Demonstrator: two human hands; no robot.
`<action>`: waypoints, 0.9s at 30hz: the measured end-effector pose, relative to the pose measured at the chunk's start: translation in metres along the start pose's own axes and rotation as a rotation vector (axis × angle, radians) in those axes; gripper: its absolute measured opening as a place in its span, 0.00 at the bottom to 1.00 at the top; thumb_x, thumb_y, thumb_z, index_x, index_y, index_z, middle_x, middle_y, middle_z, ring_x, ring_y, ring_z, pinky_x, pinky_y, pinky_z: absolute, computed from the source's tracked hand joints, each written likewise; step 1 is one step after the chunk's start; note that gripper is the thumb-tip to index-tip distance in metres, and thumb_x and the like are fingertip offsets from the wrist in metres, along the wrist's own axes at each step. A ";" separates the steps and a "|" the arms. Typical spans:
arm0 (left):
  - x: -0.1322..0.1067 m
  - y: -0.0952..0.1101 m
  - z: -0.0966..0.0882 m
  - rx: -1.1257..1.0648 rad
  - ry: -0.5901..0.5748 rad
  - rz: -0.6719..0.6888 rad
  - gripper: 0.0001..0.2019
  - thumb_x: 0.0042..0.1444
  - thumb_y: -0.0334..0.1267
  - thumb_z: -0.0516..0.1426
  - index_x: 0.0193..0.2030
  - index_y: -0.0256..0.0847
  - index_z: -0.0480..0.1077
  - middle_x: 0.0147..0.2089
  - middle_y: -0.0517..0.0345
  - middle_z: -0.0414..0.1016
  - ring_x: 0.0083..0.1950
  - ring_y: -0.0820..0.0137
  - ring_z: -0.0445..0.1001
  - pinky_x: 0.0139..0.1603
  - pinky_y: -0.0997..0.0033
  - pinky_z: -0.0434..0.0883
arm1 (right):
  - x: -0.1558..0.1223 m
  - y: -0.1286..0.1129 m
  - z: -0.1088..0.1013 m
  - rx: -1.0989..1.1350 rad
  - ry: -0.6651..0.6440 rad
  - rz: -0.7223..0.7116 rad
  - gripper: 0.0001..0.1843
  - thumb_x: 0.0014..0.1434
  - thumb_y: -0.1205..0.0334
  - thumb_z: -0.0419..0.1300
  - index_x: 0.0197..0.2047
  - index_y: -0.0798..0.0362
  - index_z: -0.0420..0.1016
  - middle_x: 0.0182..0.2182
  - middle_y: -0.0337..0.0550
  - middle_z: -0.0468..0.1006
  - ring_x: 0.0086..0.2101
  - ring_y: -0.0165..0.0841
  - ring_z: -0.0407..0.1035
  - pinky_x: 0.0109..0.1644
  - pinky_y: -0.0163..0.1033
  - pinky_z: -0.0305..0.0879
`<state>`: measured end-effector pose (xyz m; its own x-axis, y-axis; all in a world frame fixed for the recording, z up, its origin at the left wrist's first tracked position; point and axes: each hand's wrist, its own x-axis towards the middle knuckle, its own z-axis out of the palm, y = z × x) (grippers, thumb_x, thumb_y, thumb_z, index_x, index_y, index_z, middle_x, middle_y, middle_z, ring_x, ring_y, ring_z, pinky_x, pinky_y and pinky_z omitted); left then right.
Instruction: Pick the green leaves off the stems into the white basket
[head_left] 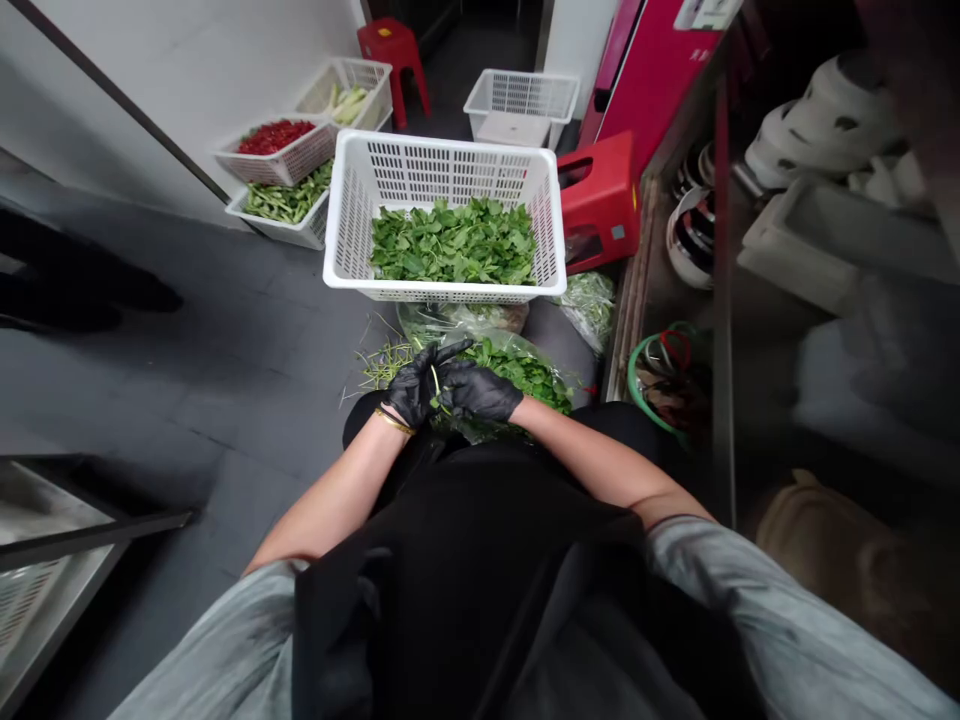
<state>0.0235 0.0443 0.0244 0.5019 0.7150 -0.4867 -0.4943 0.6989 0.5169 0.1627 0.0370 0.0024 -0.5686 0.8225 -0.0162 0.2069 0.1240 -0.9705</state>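
Observation:
In black gloves, my two hands meet low in the middle of the head view. A thin pale stem of leafy greens (pixel 436 378) runs between them, a few small leaves at its lower end. My left hand (pixel 409 388) is closed around the stem from the left. Closed fingers of my right hand (pixel 480 389) pinch it from the other side; the exact grip is partly hidden. Just behind my right hand, a clear plastic bag of leafy greens (pixel 529 370) lies open. Left of my left hand, loose bare stems (pixel 386 364) are strewn on the floor.
A white basket (pixel 450 291) with picked leaves stands ahead, a red stool (pixel 602 200) beside it. Crates with red peppers (pixel 275 137) and green beans (pixel 289 200) sit back left. A shelf post (pixel 722 300) rises at right. Someone's dark shoes (pixel 90 290) show at left.

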 end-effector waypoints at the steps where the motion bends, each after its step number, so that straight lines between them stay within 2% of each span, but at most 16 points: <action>1: 0.003 -0.002 -0.002 -0.005 0.036 0.025 0.27 0.65 0.46 0.45 0.65 0.32 0.61 0.47 0.39 0.79 0.42 0.57 0.80 0.43 0.56 0.76 | -0.003 -0.002 0.001 -0.024 -0.048 0.004 0.05 0.50 0.72 0.59 0.30 0.58 0.77 0.29 0.40 0.78 0.32 0.28 0.70 0.38 0.32 0.65; 4: 0.008 -0.001 -0.015 -0.020 0.140 0.054 0.29 0.66 0.47 0.42 0.65 0.29 0.60 0.48 0.37 0.78 0.42 0.59 0.79 0.41 0.59 0.76 | -0.019 -0.011 -0.014 0.059 -0.263 0.027 0.03 0.51 0.68 0.60 0.29 0.58 0.75 0.26 0.38 0.77 0.27 0.25 0.68 0.32 0.29 0.64; 5: 0.009 0.001 -0.019 -0.029 0.152 0.052 0.29 0.66 0.47 0.40 0.66 0.28 0.59 0.48 0.37 0.78 0.42 0.60 0.79 0.40 0.60 0.76 | -0.026 -0.014 -0.022 0.131 -0.313 0.042 0.04 0.51 0.66 0.61 0.30 0.57 0.75 0.25 0.37 0.76 0.25 0.25 0.68 0.30 0.29 0.63; 6: 0.008 0.004 -0.022 -0.037 0.151 0.049 0.29 0.66 0.46 0.39 0.66 0.28 0.58 0.49 0.37 0.77 0.43 0.60 0.79 0.40 0.60 0.76 | -0.031 -0.016 -0.031 0.211 -0.305 0.066 0.06 0.51 0.62 0.62 0.31 0.57 0.75 0.24 0.37 0.76 0.23 0.25 0.67 0.27 0.29 0.62; 8: 0.006 0.008 -0.024 -0.041 0.134 0.057 0.29 0.66 0.46 0.39 0.67 0.29 0.56 0.51 0.37 0.76 0.45 0.60 0.79 0.41 0.59 0.76 | -0.036 -0.018 -0.046 0.345 -0.124 0.128 0.12 0.50 0.56 0.64 0.32 0.57 0.74 0.21 0.36 0.74 0.19 0.24 0.64 0.23 0.29 0.60; 10: 0.006 0.009 -0.019 -0.032 0.132 0.077 0.30 0.65 0.46 0.40 0.67 0.28 0.56 0.53 0.37 0.76 0.47 0.59 0.78 0.43 0.58 0.76 | -0.031 -0.016 -0.051 0.394 0.069 0.175 0.16 0.50 0.52 0.65 0.33 0.57 0.74 0.19 0.35 0.72 0.17 0.24 0.63 0.21 0.29 0.58; 11: 0.006 0.008 -0.015 -0.029 0.140 0.092 0.30 0.65 0.47 0.41 0.67 0.28 0.57 0.53 0.37 0.76 0.48 0.58 0.77 0.45 0.58 0.75 | -0.027 -0.014 -0.048 0.377 0.090 0.184 0.17 0.49 0.51 0.65 0.33 0.57 0.74 0.19 0.35 0.72 0.18 0.24 0.63 0.21 0.29 0.58; 14: 0.010 0.004 -0.004 -0.020 0.186 0.150 0.29 0.65 0.47 0.42 0.64 0.28 0.61 0.50 0.38 0.77 0.49 0.59 0.77 0.46 0.59 0.74 | -0.011 -0.001 -0.025 0.270 -0.042 0.158 0.17 0.46 0.51 0.68 0.33 0.56 0.76 0.23 0.36 0.74 0.21 0.25 0.66 0.26 0.30 0.62; 16: 0.012 0.002 -0.001 -0.007 0.234 0.178 0.28 0.65 0.47 0.41 0.62 0.30 0.64 0.47 0.40 0.79 0.47 0.60 0.77 0.44 0.61 0.75 | -0.005 0.009 -0.008 0.264 -0.097 0.141 0.17 0.45 0.51 0.68 0.31 0.56 0.76 0.23 0.35 0.74 0.23 0.25 0.66 0.29 0.31 0.63; 18: 0.015 0.002 -0.003 0.013 0.305 0.190 0.28 0.65 0.49 0.41 0.59 0.30 0.67 0.44 0.41 0.80 0.43 0.61 0.78 0.39 0.63 0.75 | -0.005 0.020 0.003 0.341 -0.107 0.175 0.18 0.48 0.47 0.65 0.29 0.55 0.74 0.21 0.35 0.72 0.21 0.25 0.64 0.28 0.32 0.63; 22: 0.027 0.001 -0.009 0.039 0.428 0.238 0.29 0.63 0.54 0.44 0.52 0.30 0.72 0.36 0.44 0.80 0.34 0.66 0.78 0.31 0.73 0.72 | -0.007 0.033 0.003 0.442 -0.129 0.301 0.25 0.56 0.39 0.53 0.25 0.53 0.70 0.16 0.36 0.68 0.18 0.27 0.60 0.24 0.33 0.60; 24: 0.034 0.000 -0.009 0.026 0.465 0.286 0.29 0.62 0.56 0.46 0.51 0.31 0.73 0.30 0.47 0.80 0.30 0.69 0.77 0.29 0.75 0.70 | -0.004 0.034 -0.002 0.330 -0.181 0.259 0.25 0.55 0.40 0.54 0.22 0.53 0.68 0.17 0.38 0.70 0.20 0.28 0.62 0.26 0.34 0.62; 27: 0.043 -0.004 -0.008 -0.041 0.531 0.344 0.29 0.61 0.58 0.48 0.48 0.32 0.75 0.23 0.52 0.77 0.24 0.72 0.74 0.27 0.77 0.68 | 0.001 0.033 -0.003 0.118 -0.235 0.109 0.20 0.49 0.45 0.61 0.17 0.51 0.67 0.18 0.40 0.72 0.23 0.31 0.64 0.30 0.37 0.64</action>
<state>0.0416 0.0724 -0.0041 -0.1062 0.8033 -0.5860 -0.5963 0.4202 0.6840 0.1717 0.0441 -0.0292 -0.7197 0.6746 -0.1642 0.1906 -0.0354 -0.9810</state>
